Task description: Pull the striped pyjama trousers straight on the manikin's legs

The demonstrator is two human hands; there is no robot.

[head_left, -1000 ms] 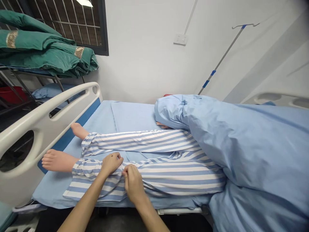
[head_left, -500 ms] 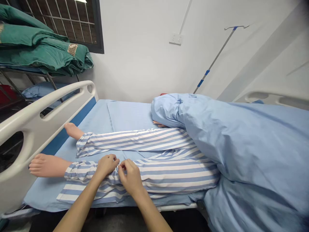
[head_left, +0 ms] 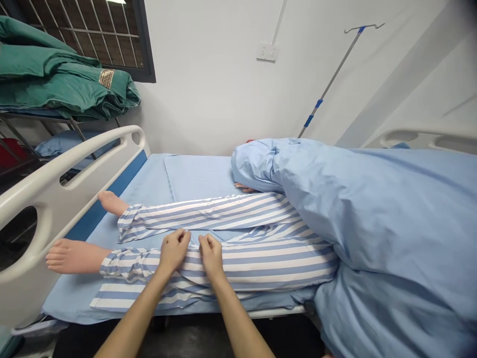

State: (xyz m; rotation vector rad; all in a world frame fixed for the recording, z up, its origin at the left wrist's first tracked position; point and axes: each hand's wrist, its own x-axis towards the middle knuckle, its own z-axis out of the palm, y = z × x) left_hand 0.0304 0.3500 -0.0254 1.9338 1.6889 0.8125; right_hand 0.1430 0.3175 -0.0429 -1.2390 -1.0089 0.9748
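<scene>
A manikin lies on a hospital bed in blue-and-white striped trousers [head_left: 238, 263], its bare feet [head_left: 70, 256] near the footboard. My left hand [head_left: 173, 251] and my right hand [head_left: 211, 253] rest side by side on the near trouser leg, around the knee. Both have curled fingers that pinch the striped cloth. A light blue duvet [head_left: 354, 209] covers the manikin from the hips up.
The white footboard [head_left: 55, 184] stands at the left, and a white side rail [head_left: 428, 139] at the far right. Folded green blankets [head_left: 63, 84] lie on a rack behind the footboard. An IV pole [head_left: 328, 84] leans by the wall. A light blue sheet [head_left: 194, 176] covers the mattress.
Both hands have moved a little up the near trouser leg and further across it. They now sit level with each other, still gripping the cloth.
</scene>
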